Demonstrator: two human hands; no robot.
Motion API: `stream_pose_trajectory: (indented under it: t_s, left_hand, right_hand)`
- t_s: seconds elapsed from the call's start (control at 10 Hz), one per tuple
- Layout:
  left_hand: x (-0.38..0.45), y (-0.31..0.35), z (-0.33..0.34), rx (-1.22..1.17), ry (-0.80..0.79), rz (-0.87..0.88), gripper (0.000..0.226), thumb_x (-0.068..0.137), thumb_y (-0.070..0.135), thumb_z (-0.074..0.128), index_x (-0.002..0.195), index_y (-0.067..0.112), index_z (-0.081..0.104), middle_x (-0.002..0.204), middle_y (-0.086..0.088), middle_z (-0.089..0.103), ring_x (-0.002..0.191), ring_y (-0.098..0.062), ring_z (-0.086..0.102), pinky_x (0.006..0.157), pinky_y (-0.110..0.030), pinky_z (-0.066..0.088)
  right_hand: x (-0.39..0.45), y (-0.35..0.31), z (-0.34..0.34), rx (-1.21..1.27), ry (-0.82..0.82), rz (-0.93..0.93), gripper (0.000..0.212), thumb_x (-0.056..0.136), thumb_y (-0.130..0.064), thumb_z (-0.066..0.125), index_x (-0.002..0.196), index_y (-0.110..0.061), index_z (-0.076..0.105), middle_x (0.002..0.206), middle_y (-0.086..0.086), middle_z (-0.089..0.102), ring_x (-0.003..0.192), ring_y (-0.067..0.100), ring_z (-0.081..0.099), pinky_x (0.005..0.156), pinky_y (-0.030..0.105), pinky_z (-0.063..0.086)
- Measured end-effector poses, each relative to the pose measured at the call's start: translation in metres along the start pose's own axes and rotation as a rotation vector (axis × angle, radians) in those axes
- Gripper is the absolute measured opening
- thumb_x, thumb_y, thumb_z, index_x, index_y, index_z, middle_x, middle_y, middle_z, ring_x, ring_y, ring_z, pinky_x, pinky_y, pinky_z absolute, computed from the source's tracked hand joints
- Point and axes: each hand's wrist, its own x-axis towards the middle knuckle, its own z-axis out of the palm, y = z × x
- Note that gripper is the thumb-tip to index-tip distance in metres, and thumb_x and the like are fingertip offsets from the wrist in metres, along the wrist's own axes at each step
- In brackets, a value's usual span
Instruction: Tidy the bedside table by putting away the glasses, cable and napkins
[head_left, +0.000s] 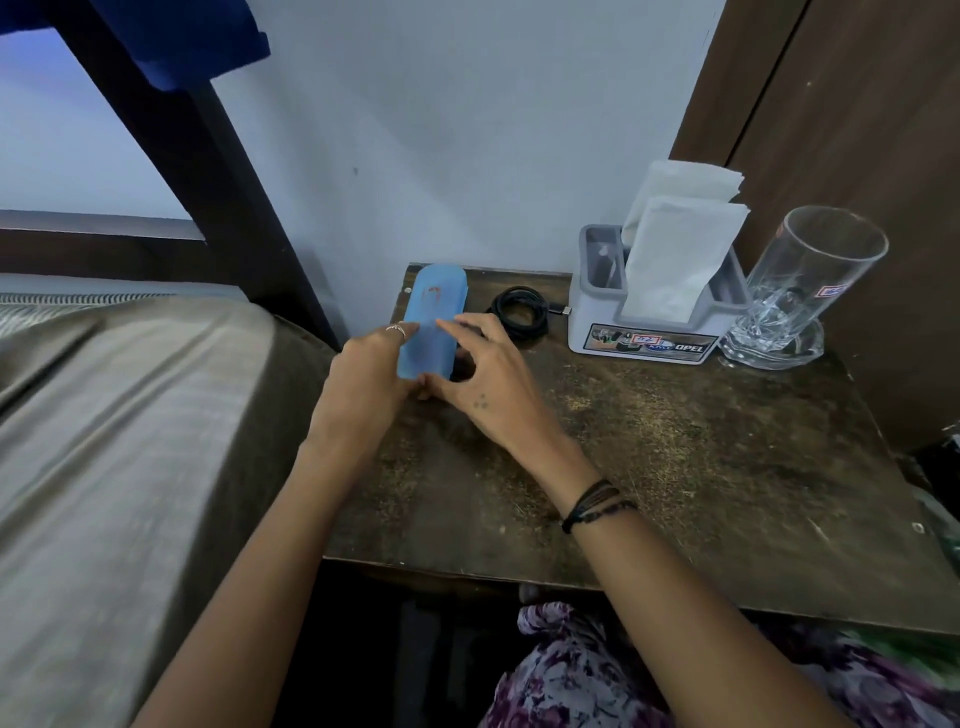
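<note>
Head view: both hands, left (363, 374) and right (483, 384), fingers gripping one blue case (434, 317); one coiled cable (519, 312); two napkins (675, 249).

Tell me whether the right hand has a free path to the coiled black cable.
Probably yes: the right hand sits just beside the cable, with only bare table between them.

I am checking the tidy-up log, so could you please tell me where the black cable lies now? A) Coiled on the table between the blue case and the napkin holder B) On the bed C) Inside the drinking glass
A: the coiled black cable lies on the table, between the blue case and the napkin holder.
</note>
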Motion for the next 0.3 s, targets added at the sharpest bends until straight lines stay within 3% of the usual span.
stream_pose_trajectory:
  t_s: [0.1,0.2,0.3]
  left_hand:
    - [-0.001,0.002,0.001,0.048,-0.022,0.011,0.064,0.081,0.014,0.069,0.138,0.011,0.041,0.136,-0.015,0.052,0.124,-0.031,0.050,0.103,-0.043,0.040]
    - [-0.006,0.004,0.000,0.093,-0.054,0.043,0.063,0.083,0.015,0.066,0.139,0.006,0.037,0.140,-0.016,0.048,0.127,-0.033,0.046,0.104,-0.049,0.041]
    - [-0.024,0.020,0.005,0.171,-0.002,0.098,0.069,0.087,0.014,0.059,0.144,0.004,0.022,0.149,-0.016,0.033,0.138,-0.031,0.031,0.113,-0.047,0.030]
  right_hand:
    - [-0.001,0.000,-0.001,-0.003,-0.025,0.008,0.063,0.084,-0.032,0.067,0.139,-0.014,0.042,0.139,0.002,0.039,0.121,0.017,0.047,0.097,0.029,0.042]
    - [-0.008,-0.011,-0.012,-0.070,-0.077,0.033,0.062,0.088,-0.028,0.062,0.142,-0.014,0.036,0.145,0.004,0.037,0.129,0.021,0.042,0.099,0.035,0.041]
    - [-0.028,-0.015,-0.029,-0.303,-0.052,-0.005,0.060,0.093,-0.021,0.053,0.146,-0.014,0.027,0.154,0.003,0.025,0.139,0.020,0.030,0.103,0.036,0.039]
